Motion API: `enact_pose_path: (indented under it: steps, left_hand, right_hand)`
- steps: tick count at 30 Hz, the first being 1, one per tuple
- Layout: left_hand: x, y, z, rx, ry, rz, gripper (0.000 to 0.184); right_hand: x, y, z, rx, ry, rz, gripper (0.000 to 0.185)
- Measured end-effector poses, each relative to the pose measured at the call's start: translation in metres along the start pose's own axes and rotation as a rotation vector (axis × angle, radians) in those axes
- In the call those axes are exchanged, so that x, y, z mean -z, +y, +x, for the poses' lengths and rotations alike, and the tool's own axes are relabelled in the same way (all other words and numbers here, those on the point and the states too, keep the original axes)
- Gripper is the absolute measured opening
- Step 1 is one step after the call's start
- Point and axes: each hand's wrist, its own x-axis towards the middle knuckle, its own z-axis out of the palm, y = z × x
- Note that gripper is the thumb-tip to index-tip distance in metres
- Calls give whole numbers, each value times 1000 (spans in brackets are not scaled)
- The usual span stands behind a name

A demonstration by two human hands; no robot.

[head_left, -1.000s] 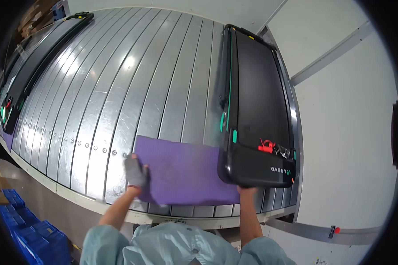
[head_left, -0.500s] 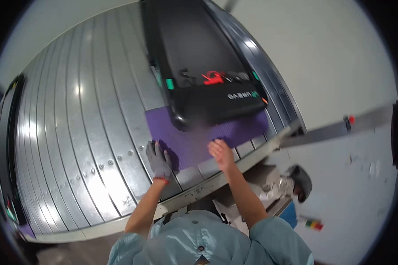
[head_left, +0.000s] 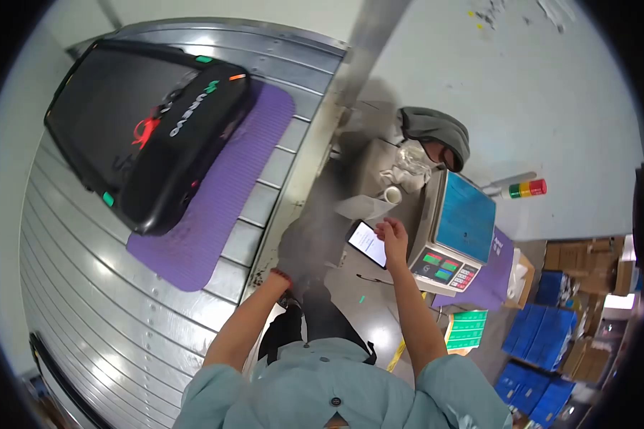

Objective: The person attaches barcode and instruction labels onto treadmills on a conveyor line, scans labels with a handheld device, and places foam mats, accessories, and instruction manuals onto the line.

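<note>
My right hand [head_left: 394,242] hovers by a smartphone [head_left: 368,245] with a lit white screen, fingers loosely bent and apart, holding nothing visible. Just beyond its fingertips lies a roll of whitish film [head_left: 391,195] with a loose sheet. My left hand [head_left: 309,247], in a grey glove, is smeared by motion near the conveyor's edge, so its fingers cannot be made out. To the left, a black walking pad treadmill [head_left: 175,143] marked UREVO rests on a purple mat [head_left: 225,207]. A red cord [head_left: 146,131] and dark small parts lie on its belt.
The slatted metal conveyor [head_left: 114,286] curves along the left. Right of me stand a weighing scale [head_left: 465,222] with a blue top, a grey cap [head_left: 436,132], crumpled clear plastic [head_left: 411,161] and a red-yellow-green signal light [head_left: 528,189]. Blue boxes [head_left: 544,332] are stacked farther right.
My view has turned right, so the treadmill now appears farther left. Both hands have left the purple mat's edge; my right hand is now beside the phone.
</note>
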Motion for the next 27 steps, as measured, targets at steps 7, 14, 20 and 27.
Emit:
enact_pose_path:
  steps: [7,14,20,27]
  left_hand:
    - [-128,15,105,-289,-143,83,36]
    - [-116,46,142,-45,-562,516,26]
    - [-125,53,137,-319,-431,393,20]
    - [-150,37,132,-419,-471,340,18]
  right_hand:
    - [30,-29,59,385,-106,-861,27]
    - [44,-3,80,486,-108,-985,25]
    - [29,23,61,346,225,-461,25]
    - [27,50,55,402,278,-433,27]
